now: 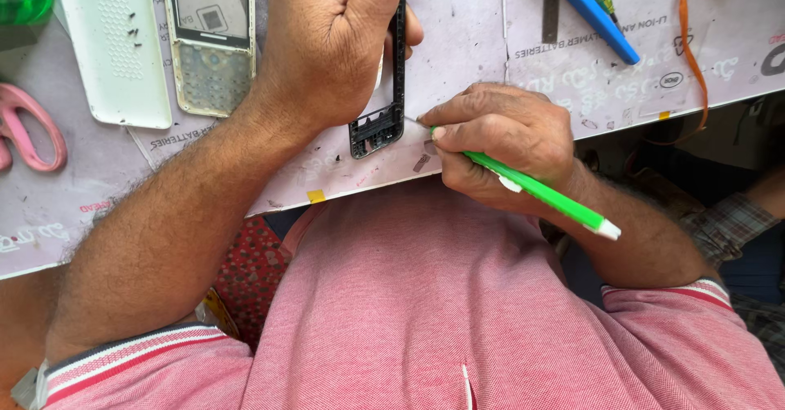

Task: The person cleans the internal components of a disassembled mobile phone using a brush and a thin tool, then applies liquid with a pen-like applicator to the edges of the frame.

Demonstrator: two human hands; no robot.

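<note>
My left hand [335, 38] is closed around a black plastic phone frame [384, 124] and holds it down on the white work mat [466, 42]. The frame's lower end sticks out below my fist. My right hand [503, 136] grips a green-handled screwdriver [556, 200] with a white cap. Its thin metal tip points left and touches the lower right corner of the frame. Both forearms reach in from below, over my pink shirt.
A white phone back cover [114, 46] with tiny screws on it and a phone front with screen and keypad [211, 38] lie at top left. Pink scissors [29, 128] sit at the left edge. A blue tool [590, 13] and an orange ribbon cable [693, 58] lie top right.
</note>
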